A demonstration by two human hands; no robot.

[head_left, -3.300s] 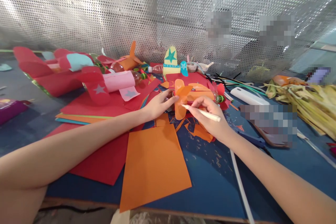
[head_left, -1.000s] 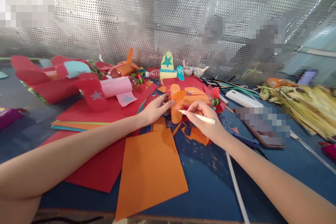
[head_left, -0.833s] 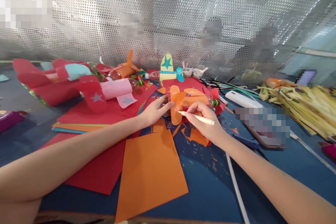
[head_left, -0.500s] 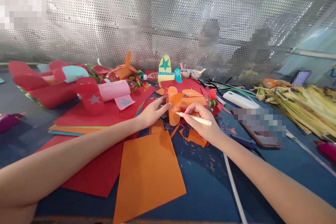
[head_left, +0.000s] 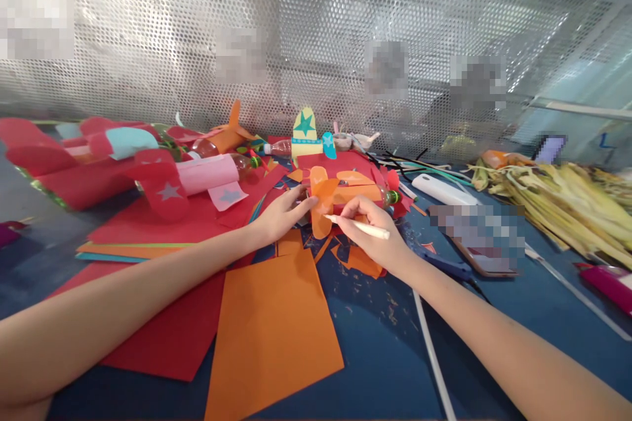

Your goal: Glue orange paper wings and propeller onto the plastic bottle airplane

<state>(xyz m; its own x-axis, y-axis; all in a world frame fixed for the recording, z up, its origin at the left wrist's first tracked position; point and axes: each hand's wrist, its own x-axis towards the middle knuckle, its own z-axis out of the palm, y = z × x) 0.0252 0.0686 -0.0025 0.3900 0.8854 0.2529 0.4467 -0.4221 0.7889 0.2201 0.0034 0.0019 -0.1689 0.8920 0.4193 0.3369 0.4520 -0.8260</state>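
Note:
A toy plane made from a plastic bottle wrapped in orange paper [head_left: 358, 195] lies in front of me, its green cap pointing right. Its upright orange paper wing [head_left: 322, 222] has rounded ends and faint pale marks. My left hand [head_left: 279, 217] steadies the plane from the left, thumb against the orange paper and the other fingers partly hidden behind it. Between the fingers of my right hand [head_left: 378, 237] is a white marker pen [head_left: 370, 230], its tip on or very close to the wing.
Orange sheet [head_left: 276, 335], red sheets [head_left: 162, 322] and orange scraps [head_left: 363, 260] lie nearer me. More paper-covered bottle planes [head_left: 207, 174] stand left. To the right are a white glue-gun-like tool [head_left: 442, 191], a phone [head_left: 474, 240] and dried husks [head_left: 557, 200]. Perforated metal [head_left: 316, 33] rises behind.
The view has turned slightly, so everything sits a little further left. Both hands keep almost the same places on the plane, with the marker tip still at the wing.

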